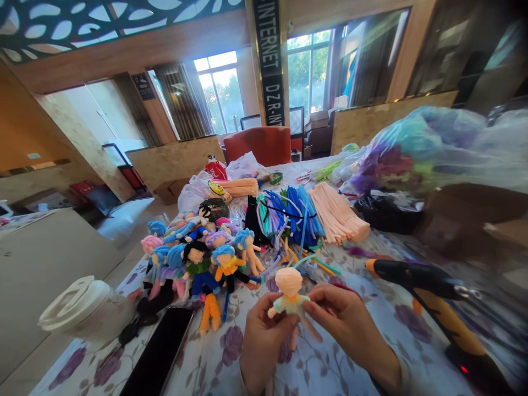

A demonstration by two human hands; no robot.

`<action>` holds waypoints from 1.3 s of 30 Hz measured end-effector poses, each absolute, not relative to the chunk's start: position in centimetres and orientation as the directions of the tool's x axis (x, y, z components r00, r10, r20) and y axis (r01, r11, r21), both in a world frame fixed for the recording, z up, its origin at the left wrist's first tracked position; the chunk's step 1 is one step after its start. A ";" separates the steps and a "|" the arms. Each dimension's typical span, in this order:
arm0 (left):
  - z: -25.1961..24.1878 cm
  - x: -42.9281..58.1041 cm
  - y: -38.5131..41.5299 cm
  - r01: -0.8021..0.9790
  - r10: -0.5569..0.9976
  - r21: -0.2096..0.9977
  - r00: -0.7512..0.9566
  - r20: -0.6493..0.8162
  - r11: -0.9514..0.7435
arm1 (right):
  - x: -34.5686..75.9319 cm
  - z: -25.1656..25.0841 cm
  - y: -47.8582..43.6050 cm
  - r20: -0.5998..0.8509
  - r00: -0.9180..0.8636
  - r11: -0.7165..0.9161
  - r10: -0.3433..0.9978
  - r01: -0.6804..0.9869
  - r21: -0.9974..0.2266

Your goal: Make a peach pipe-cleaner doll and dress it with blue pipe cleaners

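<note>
Both my hands hold a small pipe-cleaner doll (290, 294) with a peach head and pale green body, just above the floral tablecloth (334, 357). My left hand (262, 341) pinches the doll's left arm and side. My right hand (344, 319) pinches its other side with fingers closed. Just beyond lies a pile of finished dolls (198, 256) with blue, pink and black hair. Behind them are bundles of pipe cleaners in blue (295, 214) and peach (336, 214).
A black and yellow glue gun (429, 291) lies at the right. A dark phone (160, 352) and a lidded white cup (82, 308) sit at the left. Plastic bags of material (412, 148) stand at the back right, and a red chair (258, 144) beyond the table.
</note>
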State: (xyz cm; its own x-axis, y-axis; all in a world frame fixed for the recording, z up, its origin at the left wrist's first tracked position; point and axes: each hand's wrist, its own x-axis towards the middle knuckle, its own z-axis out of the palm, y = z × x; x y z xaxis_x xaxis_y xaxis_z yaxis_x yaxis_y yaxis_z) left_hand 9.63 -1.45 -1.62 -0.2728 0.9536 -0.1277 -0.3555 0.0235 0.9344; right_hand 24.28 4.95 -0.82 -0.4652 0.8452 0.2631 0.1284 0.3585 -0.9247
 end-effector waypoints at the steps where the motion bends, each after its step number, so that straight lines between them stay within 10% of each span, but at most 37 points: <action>1: -1.6 9.6 -1.4 -0.354 0.954 0.935 -0.275 -0.123 0.018 | 24.4 -0.7 5.0 0.260 -0.481 0.350 0.837 0.107 -0.931; 31: -3.1 8.4 -0.7 -0.403 0.935 0.915 -0.334 -0.120 -0.027 | 23.7 -1.5 5.3 0.113 -0.475 0.118 0.872 -0.019 -0.993; 39: -2.5 9.1 -0.5 -0.499 0.983 0.864 -0.116 -0.140 0.064 | 23.6 -2.8 6.3 -0.014 -0.433 -0.057 0.901 -0.086 -0.995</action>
